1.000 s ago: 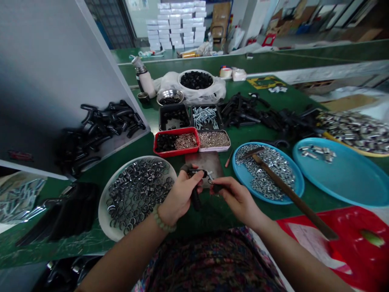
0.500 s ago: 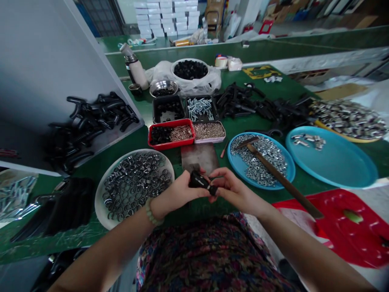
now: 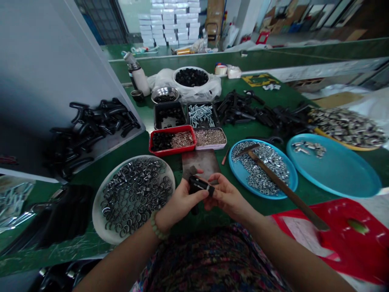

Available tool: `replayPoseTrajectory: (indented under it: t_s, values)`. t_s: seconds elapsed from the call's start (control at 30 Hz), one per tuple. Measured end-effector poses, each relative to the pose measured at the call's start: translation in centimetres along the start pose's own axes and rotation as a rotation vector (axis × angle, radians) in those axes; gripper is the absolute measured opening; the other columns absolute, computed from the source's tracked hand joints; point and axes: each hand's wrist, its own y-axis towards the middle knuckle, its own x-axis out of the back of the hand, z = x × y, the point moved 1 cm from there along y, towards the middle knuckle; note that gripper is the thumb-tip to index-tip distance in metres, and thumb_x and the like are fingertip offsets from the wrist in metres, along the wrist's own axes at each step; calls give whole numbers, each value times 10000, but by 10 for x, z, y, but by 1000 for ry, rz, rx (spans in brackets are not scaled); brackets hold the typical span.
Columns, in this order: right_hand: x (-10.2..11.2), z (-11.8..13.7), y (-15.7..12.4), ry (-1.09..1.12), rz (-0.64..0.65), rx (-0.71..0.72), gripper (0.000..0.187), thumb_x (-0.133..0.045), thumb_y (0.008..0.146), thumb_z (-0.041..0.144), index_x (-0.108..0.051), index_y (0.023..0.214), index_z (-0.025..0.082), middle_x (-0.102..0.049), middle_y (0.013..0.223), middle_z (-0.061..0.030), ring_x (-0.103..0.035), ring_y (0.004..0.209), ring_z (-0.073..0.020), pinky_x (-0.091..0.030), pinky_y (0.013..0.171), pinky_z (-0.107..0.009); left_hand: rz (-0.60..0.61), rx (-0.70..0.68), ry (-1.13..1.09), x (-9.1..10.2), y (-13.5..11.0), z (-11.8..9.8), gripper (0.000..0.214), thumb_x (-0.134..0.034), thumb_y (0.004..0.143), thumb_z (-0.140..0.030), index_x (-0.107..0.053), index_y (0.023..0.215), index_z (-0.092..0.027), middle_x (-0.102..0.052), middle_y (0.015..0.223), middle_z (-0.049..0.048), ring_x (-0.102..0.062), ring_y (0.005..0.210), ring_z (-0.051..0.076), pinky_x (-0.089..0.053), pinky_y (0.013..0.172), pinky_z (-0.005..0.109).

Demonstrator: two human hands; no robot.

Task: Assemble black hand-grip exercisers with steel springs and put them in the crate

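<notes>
My left fingers curl around a black handle piece while my left hand supports it from below, and my right fingers pinch its far end in a narrow grip. My right hand is close beside the left, so the piece sits between them, above a dark steel plate on the green desk. A beaded bracelet circles my left wrist. To my left, a round white tray is heaped with metal rings. To my right, a blue tray holds hex nuts, and a wooden-handled hammer lies across them, its handle reaching past the tray's rim towards a red board. Beyond that, a larger blue tray carries a few metal sleeves. Past the steel plate sits a red tray of black parts and small pins, beside a tray of screws. Farther off, a white bowl of black parts stands near a steel thermos.
</notes>
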Motion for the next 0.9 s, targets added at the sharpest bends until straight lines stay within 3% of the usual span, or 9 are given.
replayPoseTrajectory:
  t_s: [0.1,0.23,0.33,0.47,0.53,0.63,0.7,0.8,0.9]
  values:
    - [4,7,8,-162,-47,67,391,-706,781,400,-382,922,233,-639,739,55,-660,644,-105,-505,601,-225,4,-3,174,12,3,-8,594,-739,708,-282,-457,1223,-193,-610,1028,38,-594,881,168,-498,754,270]
    - [12,51,65,-770,138,176,216,-547,892,378,-515,998,192,-666,928,-48,-653,779,-157,-525,720,-332,-85,-140,698,40,25,-18,383,-531,864,-328,-539,1202,-147,-629,1035,87,-573,996,222,-445,918,354]
    - [4,83,142,-1542,-28,398,163,-488,918,225,-620,965,141,-651,1082,-132,-586,1044,-211,-427,950,-398,85,-287,1174,45,54,-11,338,-556,825,-242,-602,1136,-117,-604,1179,156,-522,1146,274,-354,1042,409]
    - [-19,88,214,-1693,-21,373,115,-644,731,36,-611,632,85,-703,926,-202,-587,1091,-294,-370,983,-451,257,-435,1534,35,78,13,317,-590,801,-211,-627,1097,-103,-557,1294,192,-472,1240,291,-249,1124,467]
    - [-23,84,221,-1715,-59,381,248,-611,732,23,-522,511,93,-716,774,-113,-630,1028,-243,-401,926,-400,211,-484,1597,33,76,22,337,-562,825,-209,-611,1151,-134,-555,1318,163,-463,1255,279,-167,1148,520]
    - [-22,81,212,-1716,-155,435,417,-348,889,79,-418,478,84,-670,674,3,-627,1009,-140,-410,822,-325,126,-525,1608,40,70,30,364,-514,849,-198,-591,1205,-209,-556,1332,116,-453,1261,278,-68,1136,603]
    - [-19,84,205,-1692,-212,465,391,-386,894,123,-416,505,95,-675,705,32,-646,964,-124,-442,789,-278,90,-516,1596,46,70,33,401,-498,843,-188,-574,1232,-244,-567,1320,101,-458,1247,297,-43,1106,656]
    - [-14,92,191,-1637,-252,474,227,-431,876,192,-524,687,106,-682,800,69,-658,948,-104,-462,783,-220,62,-462,1553,47,72,33,445,-501,821,-197,-541,1262,-237,-581,1293,105,-455,1228,316,-127,1079,651]
    - [-2,96,169,-1574,-215,468,280,-341,899,223,-584,949,93,-672,877,35,-646,936,-86,-441,809,-204,37,-396,1481,40,71,27,519,-534,788,-240,-476,1301,-187,-581,1261,130,-455,1201,305,-301,1014,525]
